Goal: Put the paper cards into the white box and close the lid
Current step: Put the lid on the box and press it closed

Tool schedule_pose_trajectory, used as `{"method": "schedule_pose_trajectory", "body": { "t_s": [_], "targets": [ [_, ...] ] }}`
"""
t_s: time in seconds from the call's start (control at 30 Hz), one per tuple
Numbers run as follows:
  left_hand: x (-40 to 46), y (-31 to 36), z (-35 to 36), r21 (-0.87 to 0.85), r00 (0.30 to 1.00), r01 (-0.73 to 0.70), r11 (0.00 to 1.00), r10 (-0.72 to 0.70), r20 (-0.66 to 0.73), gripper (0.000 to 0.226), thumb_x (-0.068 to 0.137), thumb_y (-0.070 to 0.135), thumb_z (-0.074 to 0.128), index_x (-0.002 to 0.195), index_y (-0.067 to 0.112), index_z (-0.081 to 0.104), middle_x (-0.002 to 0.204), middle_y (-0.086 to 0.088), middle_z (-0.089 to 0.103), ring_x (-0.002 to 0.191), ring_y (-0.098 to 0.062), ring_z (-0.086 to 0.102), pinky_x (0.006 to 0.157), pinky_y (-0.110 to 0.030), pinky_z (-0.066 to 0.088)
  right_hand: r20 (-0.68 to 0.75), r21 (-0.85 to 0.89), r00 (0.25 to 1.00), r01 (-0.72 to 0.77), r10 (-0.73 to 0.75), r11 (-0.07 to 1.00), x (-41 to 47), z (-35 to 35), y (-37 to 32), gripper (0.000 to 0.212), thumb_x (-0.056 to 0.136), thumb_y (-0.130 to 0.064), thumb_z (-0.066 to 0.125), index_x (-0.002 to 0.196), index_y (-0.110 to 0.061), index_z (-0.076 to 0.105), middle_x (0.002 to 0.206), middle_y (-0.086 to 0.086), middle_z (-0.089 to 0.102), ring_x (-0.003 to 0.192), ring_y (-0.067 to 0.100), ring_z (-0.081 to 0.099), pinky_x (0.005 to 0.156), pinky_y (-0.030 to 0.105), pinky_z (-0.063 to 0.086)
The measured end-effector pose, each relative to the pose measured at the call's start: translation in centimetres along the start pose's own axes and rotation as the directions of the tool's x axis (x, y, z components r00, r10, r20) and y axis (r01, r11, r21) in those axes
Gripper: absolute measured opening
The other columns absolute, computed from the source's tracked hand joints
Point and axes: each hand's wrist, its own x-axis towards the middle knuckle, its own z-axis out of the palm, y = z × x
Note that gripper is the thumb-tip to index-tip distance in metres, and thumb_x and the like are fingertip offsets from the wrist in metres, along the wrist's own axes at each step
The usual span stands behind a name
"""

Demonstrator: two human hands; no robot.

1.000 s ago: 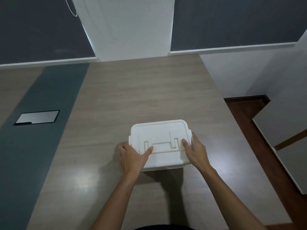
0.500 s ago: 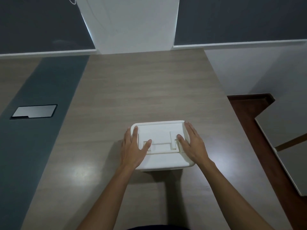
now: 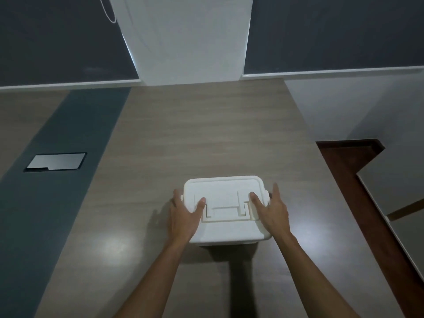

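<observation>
A long wood-grain table (image 3: 206,138) runs away from the viewer toward a white pillar (image 3: 185,37) at twelve o'clock, with dark wall panels (image 3: 57,37) on either side of it. A dark grey strip (image 3: 57,161) runs along the table's left part, and set into it at about ten o'clock is a metal hatch plate (image 3: 55,162). At three o'clock, beyond the table's right edge, lies reddish-brown floor (image 3: 351,171), with a second pale surface (image 3: 399,198) cut off by the frame's edge. A thin white cord (image 3: 107,10) hangs at the top, its upper end out of view. The white box (image 3: 226,208) stands on the table just below centre, its lid (image 3: 223,193) on top and lying flat, with a handle (image 3: 226,213) folded into its recess. No paper cards can be seen; the inside of the box is hidden under the lid. Whether the side latches are fastened cannot be made out. The left hand (image 3: 183,216) lies over the box's left edge, thumb pressed on the lid and fingers spread down the side wall. The right hand (image 3: 271,210) mirrors it on the right edge, thumb on the lid, fingers splayed beside the latch; both hands are wide and flat, clasping nothing. Both forearms enter from six o'clock.
</observation>
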Motion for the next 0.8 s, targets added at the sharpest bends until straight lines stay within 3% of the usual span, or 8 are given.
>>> {"method": "schedule_pose_trajectory", "body": {
  "t_s": [0.07, 0.1, 0.17, 0.2, 0.33, 0.53, 0.67, 0.8],
  "targets": [
    [0.2, 0.0, 0.1, -0.061, 0.988, 0.156, 0.986, -0.156, 0.003, 0.113, 0.064, 0.079, 0.06, 0.149, 0.015, 0.022, 0.15, -0.008, 0.04, 0.132, -0.03, 0.045, 0.104, -0.044, 0.041, -0.047, -0.002, 0.994, -0.099, 0.099, 0.995, -0.1, 0.1, -0.1, 0.089, 0.074, -0.075, 0.055, 0.14, -0.017, 0.04, 0.12, 0.006, 0.064, 0.107, 0.028, 0.061, 0.09, 0.042, 0.05],
    [0.2, -0.1, 0.1, -0.072, 0.985, 0.174, 0.982, -0.174, 0.005, 0.112, 0.059, 0.083, 0.06, 0.144, 0.016, 0.032, 0.142, -0.006, 0.05, 0.125, -0.029, 0.052, 0.101, -0.043, 0.045, -0.064, -0.016, 0.992, -0.106, 0.104, 0.994, -0.1, 0.2, -0.1, 0.08, 0.072, -0.077, 0.054, 0.122, -0.016, 0.055, 0.106, 0.004, 0.068, 0.098, 0.026, 0.063, 0.084, 0.041, 0.052],
    [0.3, -0.2, 0.2, -0.092, 0.987, 0.161, 0.983, -0.162, -0.009, 0.098, 0.053, 0.086, 0.059, 0.124, 0.019, 0.051, 0.118, 0.0, 0.064, 0.106, -0.025, 0.062, 0.09, -0.042, 0.051, -0.074, -0.026, 0.993, -0.099, 0.097, 0.995, -0.1, 0.3, -0.1, 0.067, 0.069, -0.081, 0.052, 0.086, -0.017, 0.064, 0.082, 0.001, 0.069, 0.081, 0.021, 0.065, 0.073, 0.038, 0.054],
    [0.3, -0.2, 0.1, -0.101, 0.987, 0.157, 0.982, -0.159, -0.015, 0.092, 0.051, 0.087, 0.059, 0.115, 0.02, 0.055, 0.11, 0.002, 0.066, 0.099, -0.024, 0.064, 0.086, -0.042, 0.053, -0.07, -0.031, 0.993, -0.097, 0.095, 0.995, -0.1, 0.3, 0.0, 0.066, 0.069, -0.082, 0.051, 0.078, -0.017, 0.064, 0.076, 0.0, 0.068, 0.077, 0.019, 0.064, 0.068, 0.037, 0.053],
    [0.4, -0.5, 0.2, -0.077, 0.982, 0.183, 0.98, -0.185, -0.032, 0.094, 0.043, 0.094, 0.054, 0.093, 0.015, 0.061, 0.096, 0.0, 0.066, 0.089, -0.025, 0.064, 0.082, -0.042, 0.054, -0.081, -0.028, 0.992, -0.104, 0.102, 0.994, -0.2, 0.2, -0.1, 0.068, 0.066, -0.081, 0.054, 0.081, -0.015, 0.061, 0.08, 0.001, 0.066, 0.075, 0.017, 0.062, 0.059, 0.031, 0.045],
    [-0.6, -0.1, 0.0, -0.016, 0.972, 0.096, 0.995, -0.097, -0.214, 0.099, 0.053, 0.08, 0.067, 0.115, 0.004, 0.057, 0.111, -0.005, 0.048, 0.099, -0.03, 0.059, 0.083, -0.04, 0.051, -0.233, -0.042, 0.971, -0.065, 0.054, 0.997, -1.0, 0.0, -0.7, 0.071, 0.062, -0.077, 0.064, 0.099, -0.019, 0.046, 0.097, -0.001, 0.057, 0.079, 0.019, 0.061, 0.065, 0.034, 0.048],
    [-0.9, -0.2, 0.1, 0.005, 0.947, -0.065, 0.998, 0.063, -0.316, 0.078, 0.057, 0.065, 0.078, 0.104, 0.007, 0.056, 0.101, -0.003, 0.053, 0.091, -0.029, 0.059, 0.069, -0.034, 0.047, -0.274, -0.092, 0.96, 0.027, -0.052, 0.995, -1.6, -0.1, -0.7, 0.058, 0.072, -0.067, 0.065, 0.1, -0.02, 0.048, 0.093, -0.005, 0.056, 0.078, 0.015, 0.058, 0.064, 0.031, 0.043],
    [-0.9, -0.4, 0.2, 0.006, 0.934, -0.111, 0.994, 0.107, -0.341, 0.068, 0.062, 0.062, 0.077, 0.099, 0.008, 0.056, 0.097, -0.002, 0.056, 0.087, -0.027, 0.06, 0.066, -0.033, 0.045, -0.315, -0.099, 0.946, 0.051, -0.08, 0.994, -1.5, 0.2, -0.4, 0.043, 0.08, -0.057, 0.063, 0.095, -0.02, 0.048, 0.088, -0.002, 0.06, 0.074, 0.016, 0.057, 0.065, 0.032, 0.047]
  ]
}}
